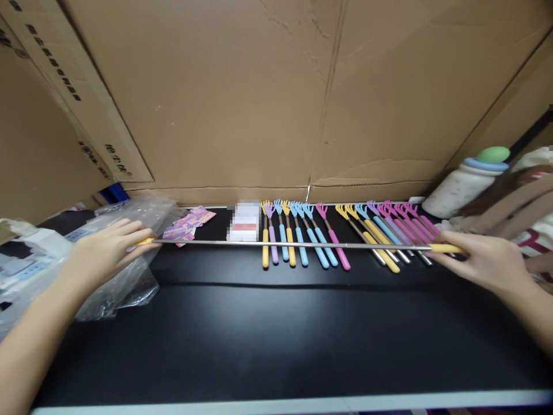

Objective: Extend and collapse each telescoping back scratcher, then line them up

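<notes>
Grasping, with left fingers (133, 227) and right fingers (455, 237), both yellow ends of a rod (298, 245). Held above the surface (276, 340), in front of the scratchers (343, 256). Probably light, stiff, slick along the metal; best taken by the ends, without bending it.

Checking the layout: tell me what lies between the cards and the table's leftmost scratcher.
In the head view, a partly pixelated white item lies between the cards and that yellow-handled scratcher.
</notes>
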`<state>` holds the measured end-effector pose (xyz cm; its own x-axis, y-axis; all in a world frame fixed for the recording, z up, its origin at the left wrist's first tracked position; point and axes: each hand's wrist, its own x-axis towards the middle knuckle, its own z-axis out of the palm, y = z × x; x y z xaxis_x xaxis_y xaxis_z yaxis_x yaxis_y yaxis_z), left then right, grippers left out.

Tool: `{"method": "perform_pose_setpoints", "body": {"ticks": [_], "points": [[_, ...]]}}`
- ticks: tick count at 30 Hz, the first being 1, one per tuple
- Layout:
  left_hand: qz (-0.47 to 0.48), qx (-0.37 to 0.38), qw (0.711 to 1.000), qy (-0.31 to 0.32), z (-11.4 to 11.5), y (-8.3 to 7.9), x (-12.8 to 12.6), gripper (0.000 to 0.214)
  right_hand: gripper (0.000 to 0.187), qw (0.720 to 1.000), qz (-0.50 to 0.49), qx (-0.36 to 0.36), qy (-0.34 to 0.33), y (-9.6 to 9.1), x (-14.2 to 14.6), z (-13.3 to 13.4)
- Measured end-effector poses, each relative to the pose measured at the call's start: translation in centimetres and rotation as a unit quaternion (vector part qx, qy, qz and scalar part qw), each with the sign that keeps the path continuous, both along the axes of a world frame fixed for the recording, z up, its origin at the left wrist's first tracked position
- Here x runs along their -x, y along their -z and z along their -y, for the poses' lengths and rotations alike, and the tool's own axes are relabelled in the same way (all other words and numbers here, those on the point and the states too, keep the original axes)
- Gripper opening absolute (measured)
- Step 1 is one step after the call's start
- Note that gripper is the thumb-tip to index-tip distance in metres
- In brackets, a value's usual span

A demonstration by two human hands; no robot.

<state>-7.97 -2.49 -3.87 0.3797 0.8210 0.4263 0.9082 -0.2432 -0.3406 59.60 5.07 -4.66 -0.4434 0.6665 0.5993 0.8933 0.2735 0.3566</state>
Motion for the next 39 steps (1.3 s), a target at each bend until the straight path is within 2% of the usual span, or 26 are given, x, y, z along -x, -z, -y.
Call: {"method": "perform_pose_setpoints", "body": {"ticks": [6, 10, 13, 16, 23, 28, 32, 39], "points": [[-0.074, -0.026, 0.996, -0.046, 0.6, -0.9, -0.6, 0.034, 0.056, 0.998, 0.011, -0.042, -0.045, -0.4, 0.5, 0.4], [-0.105, -0.036, 0.994, 0.003, 0.3, -0.6, -2.5, 0.033, 0.049, 0.995, 0.019, -0.041, -0.088, -0.6, 2.4, 1.0], [-0.102, -0.057, 0.989, 0.086, -0.1, 0.0, -5.3, 0.034, 0.043, 0.993, 0.02, -0.004, -0.116, -0.8, 5.4, 1.9], [-0.094, -0.07, 0.985, 0.127, 0.1, 0.0, -8.7, 0.033, 0.035, 0.989, 0.018, 0.049, -0.135, -1.0, 9.2, 3.3], [-0.093, -0.088, 0.976, 0.173, 1.5, -1.4, -15.7, 0.031, 0.036, 0.975, -0.014, 0.097, -0.202, -1.0, 17.4, 5.9], [-0.066, -0.07, 0.974, 0.206, 1.9, -1.0, -19.5, 0.023, 0.042, 0.968, -0.024, 0.089, -0.235, -0.9, 21.9, 7.0], [-0.059, -0.062, 0.976, 0.198, 2.0, -0.3, -20.8, 0.018, 0.04, 0.969, -0.011, 0.079, -0.236, -0.8, 23.4, 7.4], [-0.05, -0.051, 0.978, 0.197, 1.4, 0.6, -21.1, 0.016, 0.025, 0.964, 0.033, 0.128, -0.229, -1.3, 24.0, 7.8]]}}
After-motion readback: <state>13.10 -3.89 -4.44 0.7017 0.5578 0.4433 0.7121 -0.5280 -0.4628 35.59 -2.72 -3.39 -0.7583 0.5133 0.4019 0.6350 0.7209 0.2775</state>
